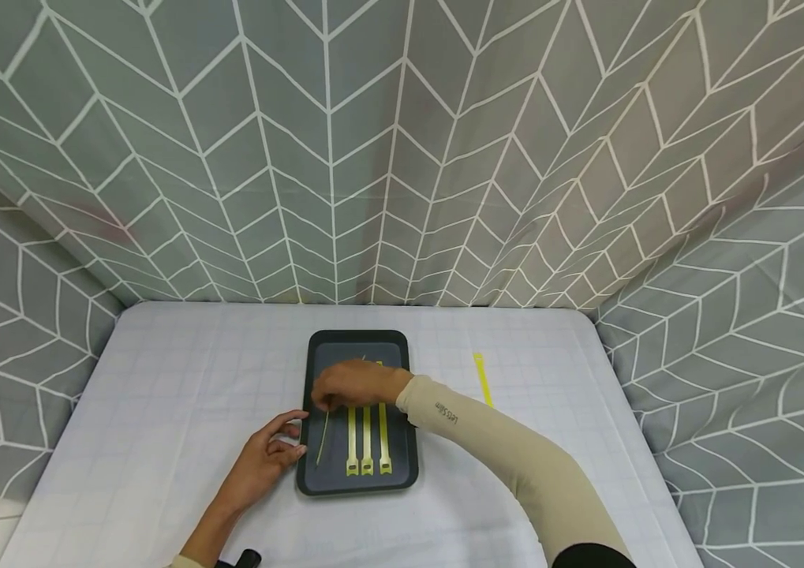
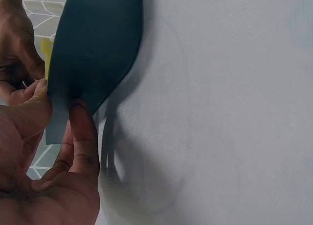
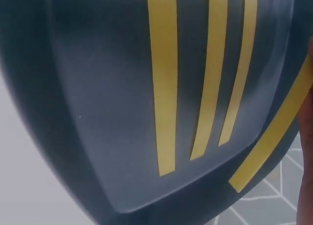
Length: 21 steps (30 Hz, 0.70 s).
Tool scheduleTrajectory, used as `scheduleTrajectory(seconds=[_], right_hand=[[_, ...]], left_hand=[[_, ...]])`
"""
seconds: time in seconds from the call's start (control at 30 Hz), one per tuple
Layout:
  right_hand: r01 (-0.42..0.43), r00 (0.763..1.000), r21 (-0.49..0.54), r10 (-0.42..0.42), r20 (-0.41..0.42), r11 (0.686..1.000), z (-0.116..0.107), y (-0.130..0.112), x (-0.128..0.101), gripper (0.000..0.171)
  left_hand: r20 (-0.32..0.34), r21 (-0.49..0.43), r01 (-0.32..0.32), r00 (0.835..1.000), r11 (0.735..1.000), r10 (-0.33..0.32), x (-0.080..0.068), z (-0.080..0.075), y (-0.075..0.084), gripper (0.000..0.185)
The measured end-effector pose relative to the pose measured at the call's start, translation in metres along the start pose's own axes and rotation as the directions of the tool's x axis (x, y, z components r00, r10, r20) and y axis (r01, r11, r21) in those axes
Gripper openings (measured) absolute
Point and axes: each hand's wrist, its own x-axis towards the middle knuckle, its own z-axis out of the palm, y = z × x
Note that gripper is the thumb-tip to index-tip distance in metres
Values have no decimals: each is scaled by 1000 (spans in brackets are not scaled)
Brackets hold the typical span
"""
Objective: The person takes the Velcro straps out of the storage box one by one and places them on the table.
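Observation:
A dark grey rectangular tray [image 1: 359,488] lies on the white-covered table. My left hand [image 1: 259,465] grips its left rim, with the thumb on one side and fingers against the outer wall in the left wrist view. Over the tray's left part, my right hand [image 1: 355,384] pinches a thin yellow hook-and-loop cable tie [image 1: 323,440], seen edge-on from the head. Three more yellow cable ties [image 1: 367,438] lie side by side in the tray, their slotted heads towards me. My right hand and wrist cover part of them. In the right wrist view, the held tie [image 3: 274,137] slants over the tray's rim.
Another yellow cable tie [image 1: 483,380] lies on the table right of the tray, its near end hidden by my right sleeve [image 1: 508,450]. A black object [image 1: 248,558] shows beside my left wrist. A grey patterned curtain [image 1: 366,197] hangs behind the table [image 1: 196,355].

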Motion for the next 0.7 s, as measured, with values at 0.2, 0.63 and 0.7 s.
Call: scheduleTrajectory(seconds=[0.2,0.63,0.7], right_hand=[[66,995,85,-59,-82,994,-1,7,-8,7],[13,987,283,33,-157,959,-14,16,-23,7],[-2,983,299,57,-175,954,-15,16,-27,11]], left_hand=[[-4,15,5,1000,1000,-5,0,0,0,56],[-20,7,16,1000,1000,-16,1,1,0,56],[-19,5,15,1000,1000,-15,1,2,0,56]])
